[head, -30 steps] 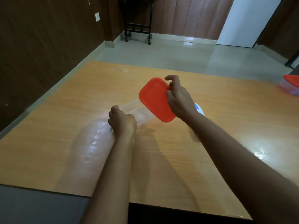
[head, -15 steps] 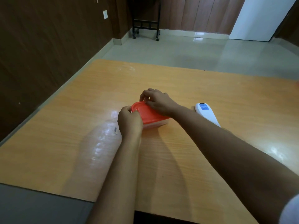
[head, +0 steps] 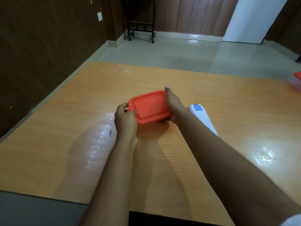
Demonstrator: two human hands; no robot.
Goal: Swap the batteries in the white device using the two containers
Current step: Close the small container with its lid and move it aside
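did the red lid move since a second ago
Yes. The red lid was held up tilted off the container beside the white device; now it lies flat, lower, with the left hand and right hand at its ends.

My desk (head: 211, 98) is orange wood grain, glossy, with bright glare patches on its near left and right and a small dark smudge (head: 110, 132) in the left patch. Beyond it lies a pale tiled floor (head: 162, 53), where a black wheeled stand (head: 140, 28) sits against brown wall panels. A white switch plate (head: 99, 16) is on the dark left wall.
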